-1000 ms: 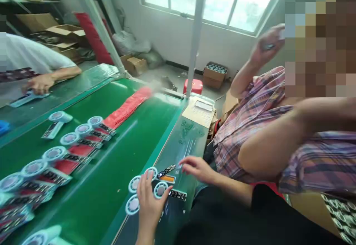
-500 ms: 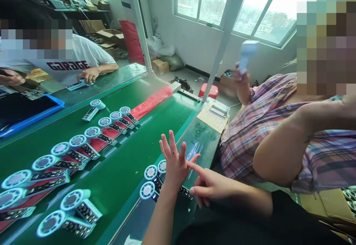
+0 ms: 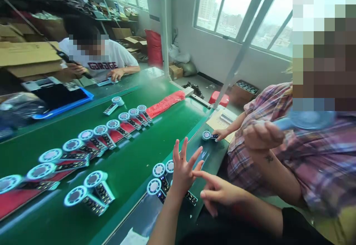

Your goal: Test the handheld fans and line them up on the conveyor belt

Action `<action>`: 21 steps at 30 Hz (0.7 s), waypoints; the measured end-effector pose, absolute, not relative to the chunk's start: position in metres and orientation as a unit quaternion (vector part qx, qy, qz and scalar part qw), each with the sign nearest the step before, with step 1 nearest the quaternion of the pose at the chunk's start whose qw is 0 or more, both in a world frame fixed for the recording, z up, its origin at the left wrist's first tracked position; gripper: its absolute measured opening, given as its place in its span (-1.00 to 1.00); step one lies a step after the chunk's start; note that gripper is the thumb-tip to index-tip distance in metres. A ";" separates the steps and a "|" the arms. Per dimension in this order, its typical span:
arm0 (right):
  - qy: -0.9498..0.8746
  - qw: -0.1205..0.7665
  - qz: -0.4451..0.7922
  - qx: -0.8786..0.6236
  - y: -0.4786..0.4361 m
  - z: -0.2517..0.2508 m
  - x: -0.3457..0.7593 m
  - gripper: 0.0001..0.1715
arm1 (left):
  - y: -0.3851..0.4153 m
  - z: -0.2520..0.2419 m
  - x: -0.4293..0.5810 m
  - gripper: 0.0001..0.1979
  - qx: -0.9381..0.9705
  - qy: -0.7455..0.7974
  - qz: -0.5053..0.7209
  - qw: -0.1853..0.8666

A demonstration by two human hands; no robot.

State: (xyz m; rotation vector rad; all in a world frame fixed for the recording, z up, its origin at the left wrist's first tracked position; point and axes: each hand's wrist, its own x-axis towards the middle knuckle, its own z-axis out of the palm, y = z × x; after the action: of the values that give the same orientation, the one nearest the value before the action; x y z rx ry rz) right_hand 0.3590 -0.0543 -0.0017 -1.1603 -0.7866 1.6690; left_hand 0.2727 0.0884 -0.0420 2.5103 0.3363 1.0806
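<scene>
As I see remotely, left hand (image 3: 183, 169) spread, empty; right hand (image 3: 218, 191) points at it, grasping nothing; blue fans (image 3: 158, 170) lie beside left hand, circuit boards (image 3: 165, 184) upward, presumably for viewing.

On my feed: lt-blue fans (image 3: 154, 186) clustered near edge of dark bench (image 3: 136, 215), round heads (image 3: 158, 170) face-up, handles (image 3: 191, 198) angled lower R, blk circuit bds (image 3: 165, 184) exposed w/ tiny blue lights (image 3: 159, 196); some part-hidden.
</scene>
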 end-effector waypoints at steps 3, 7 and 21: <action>-0.238 0.546 0.606 -0.528 -0.047 -0.018 0.355 -0.49 | 0.100 -0.078 0.241 -0.51 0.879 0.252 0.348 0.207; -0.222 0.554 0.529 -0.603 -0.036 -0.049 0.356 -0.47 | 0.137 -0.149 0.171 -0.67 0.742 0.545 0.357 0.159; -0.246 0.500 0.568 -0.606 -0.029 -0.125 0.313 -0.44 | 0.218 -0.194 0.074 -0.48 0.568 0.784 0.146 0.205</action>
State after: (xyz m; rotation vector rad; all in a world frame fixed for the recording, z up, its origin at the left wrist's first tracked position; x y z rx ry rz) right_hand 0.3131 -0.0293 -0.1254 -1.4646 -0.5952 1.3741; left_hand 0.0742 0.2178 -0.1945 1.5822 2.1855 0.4078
